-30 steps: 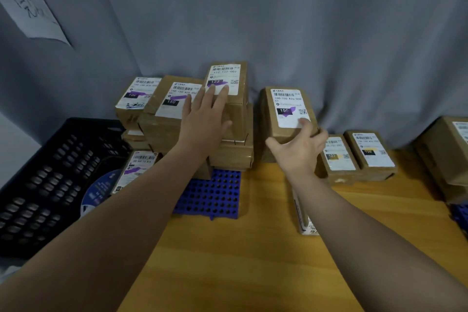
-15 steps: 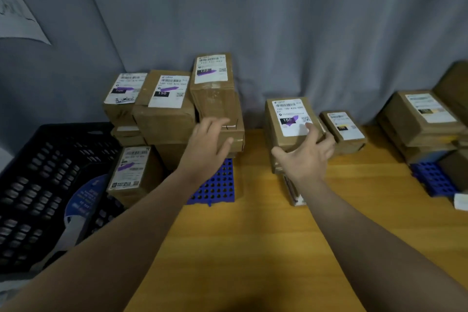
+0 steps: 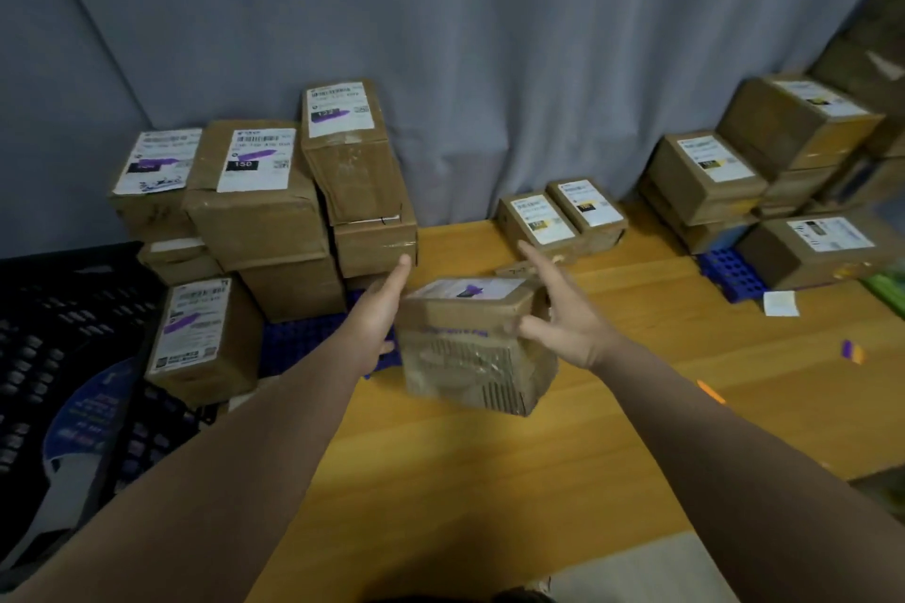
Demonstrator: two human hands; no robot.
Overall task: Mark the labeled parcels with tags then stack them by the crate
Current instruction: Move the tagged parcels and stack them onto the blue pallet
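You have the brown cardboard parcel with a white label (image 3: 465, 348) sandwiched between both palms, a short way out from the black plastic crate (image 3: 59, 309). It sits tilted over the wooden table (image 3: 489, 480). Motion blur hides its base, so it may be just lifted or resting on one edge.

Your left hand (image 3: 377, 313) lies flat on the face nearest the crate, fingers (image 3: 399, 269) straight and together, pressing rather than hooking. Your right hand (image 3: 568, 323) covers the face away from the crate, fingers (image 3: 536, 260) splayed apart and the thumb laid on the front. A two-palm squeeze suits a box too wide for one hand.

The label already carries a purple mark (image 3: 470, 291), so marking looks done and this is the carry step. The stack of purple-marked cardboard parcels (image 3: 259, 211) stands right beside the crate on a blue perforated mat (image 3: 303, 338), the likely drop spot. The small parcels with yellow-marked labels (image 3: 563, 220) lie much farther from the crate, probably kept apart as a separate batch.
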